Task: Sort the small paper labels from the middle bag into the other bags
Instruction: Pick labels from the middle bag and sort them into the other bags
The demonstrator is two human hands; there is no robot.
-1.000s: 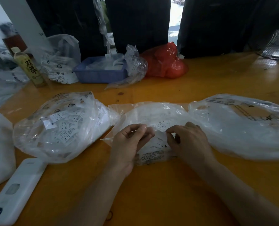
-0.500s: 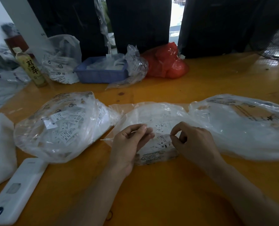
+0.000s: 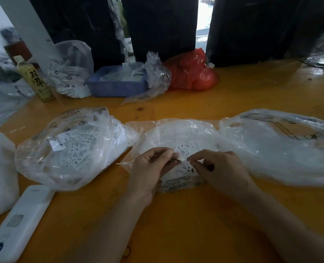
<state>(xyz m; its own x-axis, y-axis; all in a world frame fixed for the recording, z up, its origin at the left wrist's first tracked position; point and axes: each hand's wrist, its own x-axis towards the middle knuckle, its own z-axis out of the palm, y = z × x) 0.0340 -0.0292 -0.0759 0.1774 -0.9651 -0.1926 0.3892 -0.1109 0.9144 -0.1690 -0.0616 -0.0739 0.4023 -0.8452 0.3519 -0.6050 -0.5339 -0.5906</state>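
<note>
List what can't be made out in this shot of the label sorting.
Head view only:
- Label print in the middle bag: too small, dulled by plastic.
- What the left hand and right hand pinch: covered by fingertips.
- Right bag contents: hidden by cloudy plastic, cut by the edge.
- Blue tray contents: wrapped in plastic.

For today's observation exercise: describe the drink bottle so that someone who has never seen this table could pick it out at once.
Start at the orange wooden table and look to its far left corner. There, left of the blue basket, beside a crumpled clear bag, stands the bottle. It is the only upright thing: yellowish, white-capped, with large dark characters down its label.
</note>
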